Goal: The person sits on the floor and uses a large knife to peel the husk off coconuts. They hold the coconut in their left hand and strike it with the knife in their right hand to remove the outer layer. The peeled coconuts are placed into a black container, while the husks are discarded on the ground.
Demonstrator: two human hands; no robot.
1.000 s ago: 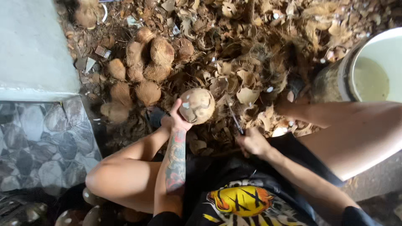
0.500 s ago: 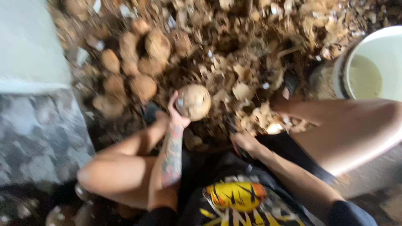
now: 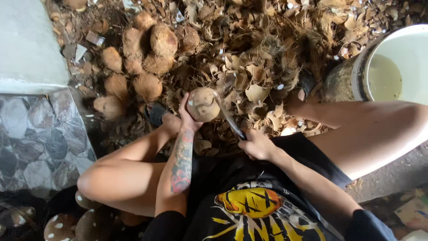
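My left hand (image 3: 186, 117) cups a pale, peeled coconut (image 3: 203, 104) from below, holding it up in front of me. My right hand (image 3: 257, 145) grips the dark handle of a curved knife (image 3: 226, 115), whose blade reaches up and touches the right side of the coconut. I sit low with both bare knees spread, above a floor covered in brown husk and shell scraps (image 3: 249, 53).
Several brown unpeeled coconuts (image 3: 147, 58) lie in a heap at the upper left. A white bucket (image 3: 399, 67) with cloudy liquid stands at the right, beyond my right leg. Grey patterned tiles (image 3: 35, 143) and a pale concrete step (image 3: 26, 44) are at the left.
The knife in my right hand has swung up from near the ground until its blade meets the coconut. My left hand has kept the coconut raised.
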